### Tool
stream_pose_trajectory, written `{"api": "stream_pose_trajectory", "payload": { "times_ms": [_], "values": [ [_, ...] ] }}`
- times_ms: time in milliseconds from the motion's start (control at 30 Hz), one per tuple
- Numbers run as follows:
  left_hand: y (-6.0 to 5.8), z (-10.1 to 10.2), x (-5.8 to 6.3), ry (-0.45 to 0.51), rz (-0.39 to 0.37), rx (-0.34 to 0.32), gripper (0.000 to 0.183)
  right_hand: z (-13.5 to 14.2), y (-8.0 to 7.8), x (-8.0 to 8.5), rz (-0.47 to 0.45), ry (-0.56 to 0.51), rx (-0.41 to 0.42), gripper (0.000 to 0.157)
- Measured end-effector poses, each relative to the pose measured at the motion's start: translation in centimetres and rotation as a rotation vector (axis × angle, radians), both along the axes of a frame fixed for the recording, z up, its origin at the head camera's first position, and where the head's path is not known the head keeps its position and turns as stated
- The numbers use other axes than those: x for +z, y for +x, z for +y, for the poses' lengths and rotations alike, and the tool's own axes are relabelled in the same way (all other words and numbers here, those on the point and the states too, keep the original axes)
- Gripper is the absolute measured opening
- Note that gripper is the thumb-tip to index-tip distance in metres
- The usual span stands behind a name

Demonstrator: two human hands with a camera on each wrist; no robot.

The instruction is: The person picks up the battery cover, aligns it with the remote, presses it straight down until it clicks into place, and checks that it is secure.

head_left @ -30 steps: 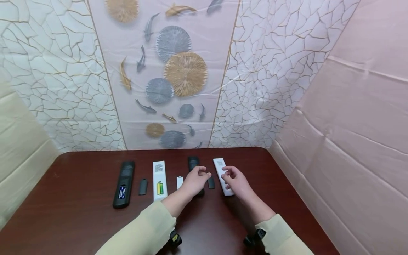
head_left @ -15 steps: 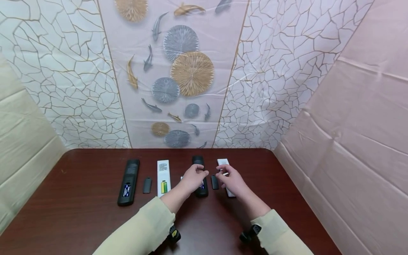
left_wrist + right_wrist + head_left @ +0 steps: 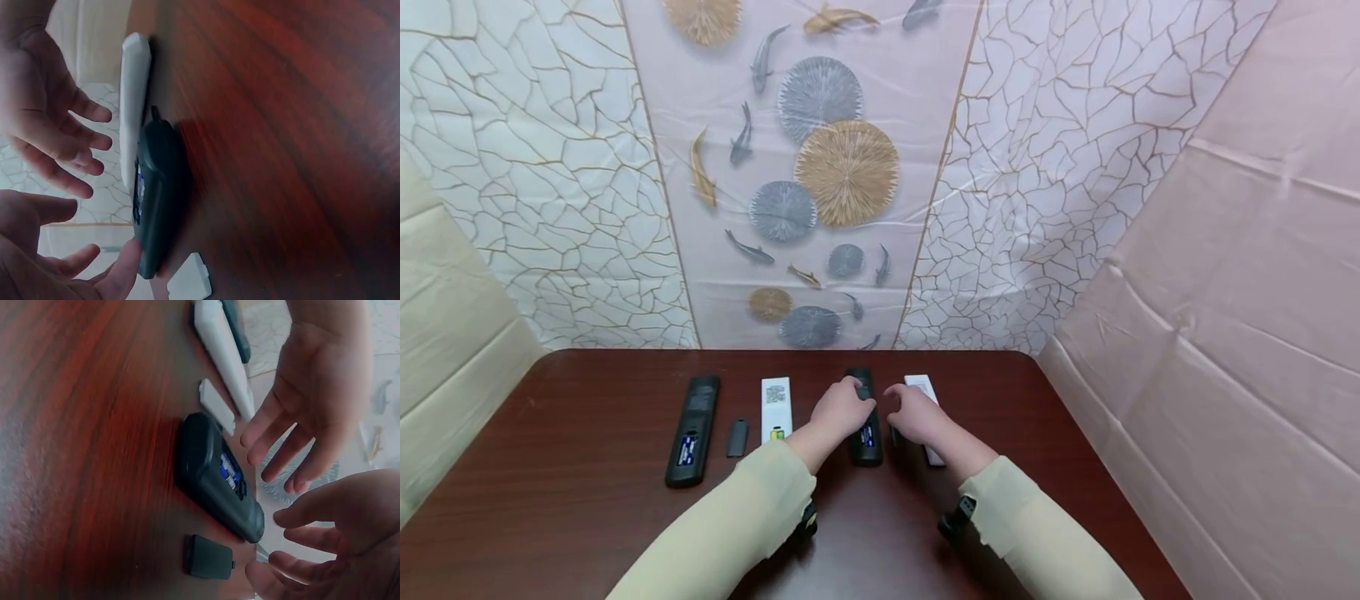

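Note:
A black remote control lies back up between my hands, its battery bay uncovered with blue batteries inside. Over its left side hangs my left hand, holding nothing; whether a fingertip touches the remote is unclear. My right hand, fingers relaxed, is low over a small black battery cover right of the remote. No grip on the cover shows. Partly behind my right hand is a white remote control. A white battery cover lies left of the black remote, hidden by my left arm in the head view.
At the left are another black remote with uncovered batteries, its dark cover, and a white remote with green-yellow batteries. All lie on a dark red wooden table. Patterned cloth hangs behind the table's back edge.
My right hand has moved left and lowered, so the black cover is now mostly hidden in the head view. My left hand has shifted slightly left. The remotes stay put.

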State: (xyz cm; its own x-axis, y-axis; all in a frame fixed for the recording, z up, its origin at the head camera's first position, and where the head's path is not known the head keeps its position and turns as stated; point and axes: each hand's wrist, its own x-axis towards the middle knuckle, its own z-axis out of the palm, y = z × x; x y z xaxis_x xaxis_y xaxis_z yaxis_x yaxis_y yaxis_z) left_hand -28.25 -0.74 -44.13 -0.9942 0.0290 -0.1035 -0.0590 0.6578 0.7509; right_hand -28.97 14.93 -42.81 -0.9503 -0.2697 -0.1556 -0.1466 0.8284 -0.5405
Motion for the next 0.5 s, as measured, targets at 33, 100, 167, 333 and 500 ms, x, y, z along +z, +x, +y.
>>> {"api": "stream_pose_trajectory", "payload": {
  "times_ms": [33,100,167,333,500],
  "values": [
    [-0.2,0.1,-0.1,-0.012,-0.008,-0.006,0.049,-0.1,-0.1,0.0,0.0,0.026,0.002,0.04],
    [-0.7,0.2,-0.2,-0.035,-0.021,-0.017,0.051,-0.4,-0.3,0.0,0.004,0.068,0.018,0.042],
    [-1.1,0.3,-0.4,-0.056,-0.038,-0.021,0.053,-0.5,-0.4,-0.2,0.007,0.099,0.028,0.043],
    [-2.0,0.8,-0.8,-0.118,-0.073,-0.023,0.057,-0.5,-0.2,-0.8,0.008,0.141,0.028,0.044],
    [-2.4,1.2,-0.8,-0.159,-0.116,-0.015,0.057,-0.5,-0.3,-1.3,0.021,0.183,0.035,0.044]
  ]
}}
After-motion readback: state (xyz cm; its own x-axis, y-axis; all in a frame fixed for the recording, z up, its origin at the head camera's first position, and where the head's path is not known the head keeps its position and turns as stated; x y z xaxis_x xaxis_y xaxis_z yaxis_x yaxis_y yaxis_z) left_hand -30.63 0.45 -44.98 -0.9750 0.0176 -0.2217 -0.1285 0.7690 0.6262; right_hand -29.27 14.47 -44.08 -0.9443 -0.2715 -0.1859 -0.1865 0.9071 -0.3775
